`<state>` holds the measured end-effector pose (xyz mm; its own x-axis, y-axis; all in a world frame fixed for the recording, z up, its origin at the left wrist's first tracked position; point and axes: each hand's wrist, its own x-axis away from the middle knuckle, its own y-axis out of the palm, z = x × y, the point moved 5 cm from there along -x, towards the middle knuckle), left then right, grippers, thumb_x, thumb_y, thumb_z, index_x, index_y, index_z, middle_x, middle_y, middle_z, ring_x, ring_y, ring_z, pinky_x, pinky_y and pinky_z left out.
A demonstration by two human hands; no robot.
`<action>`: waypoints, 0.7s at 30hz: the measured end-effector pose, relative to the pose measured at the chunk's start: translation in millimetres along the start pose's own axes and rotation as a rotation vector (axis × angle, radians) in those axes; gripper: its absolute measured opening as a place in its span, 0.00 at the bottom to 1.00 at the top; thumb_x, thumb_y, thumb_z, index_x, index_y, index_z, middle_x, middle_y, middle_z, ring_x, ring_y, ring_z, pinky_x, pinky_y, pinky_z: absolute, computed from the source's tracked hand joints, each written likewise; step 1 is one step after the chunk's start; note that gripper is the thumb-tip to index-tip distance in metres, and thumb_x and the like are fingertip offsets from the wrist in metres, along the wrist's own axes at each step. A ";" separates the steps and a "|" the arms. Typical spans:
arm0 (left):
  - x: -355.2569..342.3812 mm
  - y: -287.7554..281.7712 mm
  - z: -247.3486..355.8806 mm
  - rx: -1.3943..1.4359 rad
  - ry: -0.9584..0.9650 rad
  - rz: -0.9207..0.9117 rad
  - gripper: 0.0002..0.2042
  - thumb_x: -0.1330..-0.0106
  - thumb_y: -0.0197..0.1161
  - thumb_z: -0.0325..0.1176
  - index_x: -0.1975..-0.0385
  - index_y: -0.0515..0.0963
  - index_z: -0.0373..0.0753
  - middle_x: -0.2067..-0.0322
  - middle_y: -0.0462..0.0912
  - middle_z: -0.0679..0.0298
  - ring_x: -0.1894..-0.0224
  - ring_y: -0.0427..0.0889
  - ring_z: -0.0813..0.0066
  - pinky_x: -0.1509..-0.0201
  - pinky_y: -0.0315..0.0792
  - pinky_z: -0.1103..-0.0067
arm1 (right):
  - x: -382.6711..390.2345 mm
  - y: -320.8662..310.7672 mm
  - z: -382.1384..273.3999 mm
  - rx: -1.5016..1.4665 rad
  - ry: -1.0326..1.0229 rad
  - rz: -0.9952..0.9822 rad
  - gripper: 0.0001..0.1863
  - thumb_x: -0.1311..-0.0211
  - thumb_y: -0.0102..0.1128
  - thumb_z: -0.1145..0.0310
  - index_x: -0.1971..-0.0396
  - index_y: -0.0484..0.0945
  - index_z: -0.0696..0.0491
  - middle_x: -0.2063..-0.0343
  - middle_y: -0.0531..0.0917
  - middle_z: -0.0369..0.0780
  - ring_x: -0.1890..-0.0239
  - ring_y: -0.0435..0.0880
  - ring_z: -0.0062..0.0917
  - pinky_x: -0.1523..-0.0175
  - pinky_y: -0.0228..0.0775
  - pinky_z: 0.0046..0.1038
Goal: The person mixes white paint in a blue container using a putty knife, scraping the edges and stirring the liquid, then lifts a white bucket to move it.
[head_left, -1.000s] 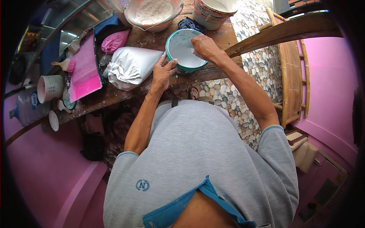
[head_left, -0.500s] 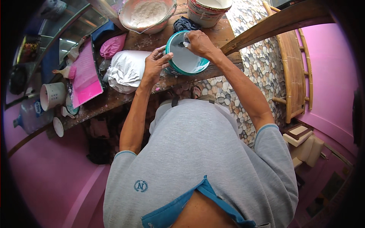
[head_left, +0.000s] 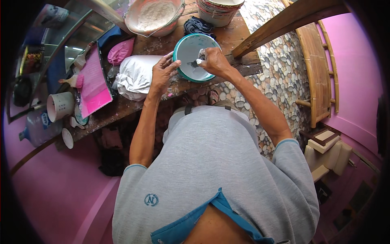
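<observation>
A teal-rimmed bucket (head_left: 177, 68) stands at the near edge of the wooden table, with wet white paste (head_left: 198, 73) in it. At its left side my left hand (head_left: 163, 74) grips the rim, thumb near the top edge and fingers along the outer wall. Over the bucket's right part, my right hand (head_left: 215, 62) is closed round a putty knife whose dark, flat blade (head_left: 193, 64) reaches into the paste. Its handle is mostly hidden in the fist. White smears cover the fingers of this hand.
Behind the bucket lie a dark cloth (head_left: 198, 27), a basin of white powder (head_left: 156, 15) and stacked pails (head_left: 221, 12). Left are a white sack (head_left: 136, 75), a pink bag (head_left: 121, 52), a pink tray (head_left: 94, 81), a brush (head_left: 73, 81) and a cup (head_left: 61, 105). A wooden post (head_left: 284, 26) slants at right.
My right hand has moved down and slightly toward me inside the bucket, and the blade now shows against the paste. The bucket has shifted slightly left; my left hand stays at its rim.
</observation>
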<state>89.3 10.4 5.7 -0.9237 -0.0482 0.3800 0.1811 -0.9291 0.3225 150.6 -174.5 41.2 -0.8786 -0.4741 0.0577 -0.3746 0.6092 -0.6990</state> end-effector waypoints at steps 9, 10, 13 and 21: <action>9.1 2.0 -4.6 -0.017 0.013 -0.101 0.24 0.41 0.65 0.28 0.44 0.68 0.37 0.57 0.78 0.64 0.57 0.77 0.79 0.55 0.73 0.81 | 3.8 -7.2 10.5 0.178 -0.054 0.154 0.11 0.55 0.61 0.69 0.72 0.79 0.60 0.73 0.80 0.53 0.67 0.80 0.47 0.60 0.71 0.40; 11.0 5.8 -5.1 -0.033 0.023 -0.092 0.24 0.41 0.66 0.29 0.44 0.69 0.37 0.58 0.78 0.65 0.58 0.77 0.80 0.56 0.73 0.82 | 5.6 -4.6 11.7 0.201 -0.021 0.131 0.10 0.54 0.60 0.69 0.73 0.79 0.60 0.73 0.80 0.53 0.68 0.80 0.47 0.60 0.71 0.40; 9.6 7.5 -7.0 -0.087 0.053 -0.052 0.24 0.42 0.66 0.29 0.44 0.70 0.38 0.60 0.78 0.67 0.60 0.77 0.83 0.59 0.73 0.84 | 15.7 4.7 -0.7 0.130 -0.064 0.109 0.11 0.53 0.60 0.69 0.73 0.79 0.61 0.73 0.79 0.53 0.68 0.80 0.46 0.60 0.71 0.40; 6.5 -2.4 -9.2 -0.083 0.058 -0.092 0.23 0.41 0.65 0.27 0.45 0.70 0.36 0.61 0.79 0.67 0.60 0.77 0.82 0.58 0.73 0.83 | 17.9 5.3 -3.8 0.207 -0.094 0.197 0.08 0.52 0.60 0.71 0.72 0.79 0.59 0.72 0.80 0.49 0.67 0.80 0.44 0.60 0.71 0.38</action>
<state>79.8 8.9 -0.5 -0.9534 0.0198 0.3010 0.0684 -0.9577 0.2796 131.7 -177.4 41.2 -0.8935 -0.4220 -0.1533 -0.1222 0.5571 -0.8214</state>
